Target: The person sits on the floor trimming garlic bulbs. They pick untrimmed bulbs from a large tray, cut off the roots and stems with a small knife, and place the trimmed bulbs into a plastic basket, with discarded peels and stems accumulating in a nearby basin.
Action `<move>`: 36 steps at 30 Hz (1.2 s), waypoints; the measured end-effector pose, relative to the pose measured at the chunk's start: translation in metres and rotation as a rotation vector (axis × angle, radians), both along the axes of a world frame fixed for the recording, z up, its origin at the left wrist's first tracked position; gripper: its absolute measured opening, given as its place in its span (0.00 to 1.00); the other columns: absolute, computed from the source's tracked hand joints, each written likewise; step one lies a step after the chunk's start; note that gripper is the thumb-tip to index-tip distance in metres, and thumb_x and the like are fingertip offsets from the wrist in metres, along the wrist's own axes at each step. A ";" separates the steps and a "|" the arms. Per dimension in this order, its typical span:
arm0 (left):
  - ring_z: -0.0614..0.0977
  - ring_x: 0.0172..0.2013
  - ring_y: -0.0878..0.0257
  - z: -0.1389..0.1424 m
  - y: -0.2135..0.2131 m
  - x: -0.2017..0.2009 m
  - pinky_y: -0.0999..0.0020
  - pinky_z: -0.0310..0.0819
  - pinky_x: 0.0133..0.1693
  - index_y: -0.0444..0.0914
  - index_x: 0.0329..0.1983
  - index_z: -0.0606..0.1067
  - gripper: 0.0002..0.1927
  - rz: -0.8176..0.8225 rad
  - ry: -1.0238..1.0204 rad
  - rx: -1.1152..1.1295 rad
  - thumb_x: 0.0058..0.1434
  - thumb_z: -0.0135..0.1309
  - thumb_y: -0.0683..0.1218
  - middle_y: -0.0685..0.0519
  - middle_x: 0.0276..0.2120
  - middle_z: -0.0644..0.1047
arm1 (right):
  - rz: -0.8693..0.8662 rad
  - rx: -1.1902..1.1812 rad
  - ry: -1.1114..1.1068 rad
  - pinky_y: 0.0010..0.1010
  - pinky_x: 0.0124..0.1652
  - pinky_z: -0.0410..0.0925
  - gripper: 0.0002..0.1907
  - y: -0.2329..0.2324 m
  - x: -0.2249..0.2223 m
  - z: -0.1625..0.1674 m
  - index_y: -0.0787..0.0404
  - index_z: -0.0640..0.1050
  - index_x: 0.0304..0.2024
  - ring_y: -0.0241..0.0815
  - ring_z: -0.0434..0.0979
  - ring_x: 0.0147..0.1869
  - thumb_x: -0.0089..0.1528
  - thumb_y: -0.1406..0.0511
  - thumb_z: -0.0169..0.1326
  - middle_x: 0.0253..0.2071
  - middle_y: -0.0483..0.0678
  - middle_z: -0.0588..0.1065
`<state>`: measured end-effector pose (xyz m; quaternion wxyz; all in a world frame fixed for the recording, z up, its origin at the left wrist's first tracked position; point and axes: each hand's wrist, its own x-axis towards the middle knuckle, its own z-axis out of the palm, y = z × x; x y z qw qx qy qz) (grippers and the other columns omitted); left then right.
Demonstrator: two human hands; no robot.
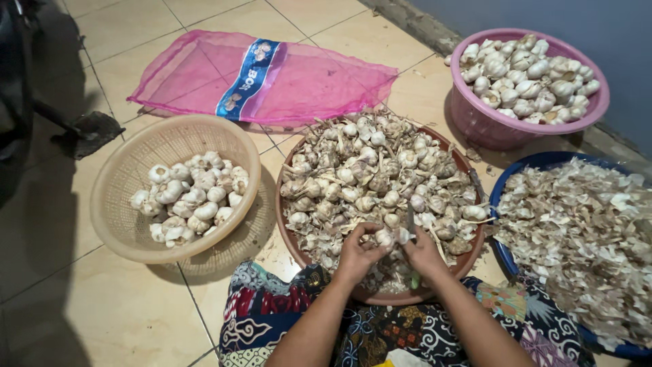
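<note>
The wide brown round tray point(468, 261), heaped with unpeeled garlic bulbs point(370, 170), lies on the tiled floor and serves as the reference for everything else. To its right stands a large blue basin point(516, 166) full of dry papery garlic skins point(577, 231). Beyond the tray lies a flat pink mesh sack point(305, 81) with a blue label band. To the tray's left sits a beige woven plastic basket point(170, 136) holding cleaned white bulbs, and beyond its right rim a pink plastic basin point(502, 129) holds more.

At the tray's near edge the left hand point(358, 255) and right hand point(422, 253) meet, both clamped on one small white garlic bulb point(385, 236); a thin blade point(409, 219) seems to rise from the right hand. Trimming goes best, I judge, with the bulb gripped firmly, the blade turned away from the fingers, and the work kept low over the tray so that skins land inside.
</note>
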<state>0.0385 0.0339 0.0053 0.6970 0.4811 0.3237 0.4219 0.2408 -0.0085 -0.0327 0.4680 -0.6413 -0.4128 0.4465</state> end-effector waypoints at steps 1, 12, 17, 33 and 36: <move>0.81 0.50 0.65 0.001 0.000 0.000 0.68 0.80 0.51 0.35 0.56 0.72 0.24 0.029 -0.029 0.090 0.57 0.66 0.34 0.53 0.50 0.77 | 0.002 -0.051 0.192 0.28 0.25 0.60 0.22 0.000 0.001 0.002 0.66 0.74 0.60 0.35 0.65 0.26 0.68 0.59 0.56 0.30 0.46 0.71; 0.82 0.44 0.63 0.007 -0.013 0.006 0.70 0.80 0.47 0.35 0.59 0.71 0.29 0.008 0.162 0.148 0.55 0.66 0.35 0.50 0.44 0.80 | -0.051 0.051 0.001 0.29 0.30 0.64 0.13 -0.002 -0.021 0.033 0.64 0.78 0.51 0.36 0.71 0.31 0.66 0.65 0.57 0.34 0.47 0.78; 0.82 0.45 0.63 0.011 -0.010 0.006 0.69 0.81 0.47 0.35 0.61 0.72 0.25 -0.067 0.024 -0.039 0.60 0.62 0.36 0.47 0.47 0.79 | -0.082 0.191 0.014 0.21 0.30 0.66 0.10 -0.004 -0.023 0.028 0.64 0.78 0.45 0.30 0.73 0.32 0.66 0.64 0.56 0.33 0.42 0.77; 0.83 0.43 0.60 -0.004 0.006 0.000 0.66 0.84 0.46 0.35 0.58 0.69 0.19 0.049 -0.215 -0.298 0.64 0.56 0.37 0.48 0.47 0.76 | 0.175 0.046 -0.188 0.22 0.30 0.67 0.23 -0.019 -0.025 0.058 0.53 0.73 0.68 0.29 0.69 0.29 0.69 0.61 0.51 0.40 0.43 0.77; 0.83 0.42 0.60 -0.013 0.007 0.000 0.66 0.83 0.44 0.33 0.55 0.70 0.16 0.075 -0.208 -0.264 0.64 0.57 0.37 0.48 0.46 0.77 | 0.130 0.087 -0.319 0.26 0.34 0.67 0.21 -0.018 -0.036 0.056 0.49 0.77 0.66 0.32 0.71 0.34 0.70 0.63 0.52 0.38 0.50 0.79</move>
